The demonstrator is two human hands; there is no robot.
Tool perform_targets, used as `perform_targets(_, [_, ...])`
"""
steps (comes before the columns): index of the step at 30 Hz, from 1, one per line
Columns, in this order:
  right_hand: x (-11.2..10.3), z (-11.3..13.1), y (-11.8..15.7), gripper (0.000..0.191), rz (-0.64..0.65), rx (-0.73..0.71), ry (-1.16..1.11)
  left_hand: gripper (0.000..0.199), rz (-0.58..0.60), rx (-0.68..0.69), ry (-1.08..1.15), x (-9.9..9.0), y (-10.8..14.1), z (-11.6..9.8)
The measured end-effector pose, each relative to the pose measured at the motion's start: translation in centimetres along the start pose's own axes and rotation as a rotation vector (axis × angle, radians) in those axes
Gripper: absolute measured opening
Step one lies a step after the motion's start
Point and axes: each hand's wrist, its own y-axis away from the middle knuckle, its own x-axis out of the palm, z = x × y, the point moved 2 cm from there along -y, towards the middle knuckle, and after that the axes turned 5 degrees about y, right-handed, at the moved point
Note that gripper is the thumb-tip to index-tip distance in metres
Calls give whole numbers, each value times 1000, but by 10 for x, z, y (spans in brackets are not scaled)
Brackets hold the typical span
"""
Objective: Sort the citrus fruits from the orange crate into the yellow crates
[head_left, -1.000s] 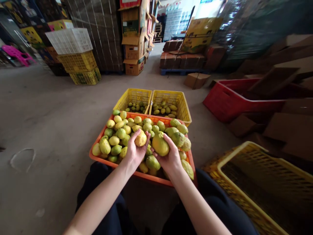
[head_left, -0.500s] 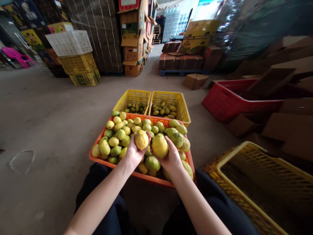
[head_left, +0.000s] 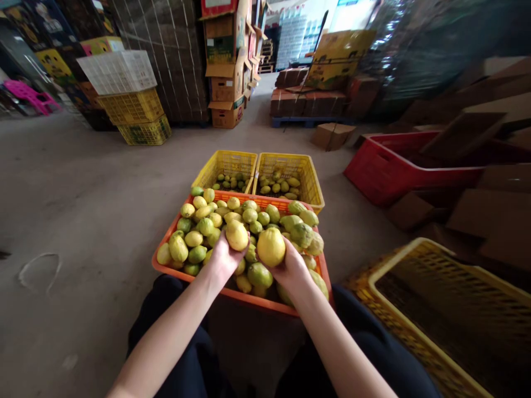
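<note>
An orange crate [head_left: 265, 303] full of yellow and green fruit stands in front of my knees. My left hand [head_left: 224, 258] is closed round a yellow fruit [head_left: 237, 236] above the middle of the crate. Just to its right, my right hand [head_left: 292, 266] holds a larger yellow fruit [head_left: 271, 247], its fingers curled beneath and beside it. A narrow gap separates the two held fruits. Touching the far side of the orange crate are two yellow crates, a left one [head_left: 204, 171] and a right one [head_left: 314, 179], each with some fruit at the bottom.
A big yellow crate [head_left: 398, 307] stands close at my right, with a red crate [head_left: 373, 177] and cardboard beyond it. Stacked white and yellow crates [head_left: 133, 108] are at the back left. Carton stacks and a loaded blue pallet [head_left: 292, 121] stand farther back.
My left hand has shifted slightly left with its fruit, widening the gap between the two fruits. My right hand has barely moved, and its fruit appears slightly turned.
</note>
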Motion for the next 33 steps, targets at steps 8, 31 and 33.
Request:
perform_targets(8, [-2, 5, 6, 13, -42, 138, -16, 23, -10, -66, 86, 3, 5, -4])
perform_targets(31, [-1, 18, 10, 7, -118, 21, 11, 23, 25, 9, -31, 7, 2, -16])
perform_targets(33, [-1, 19, 13, 12, -109, 51, 22, 19, 8, 37, -32, 8, 5, -17])
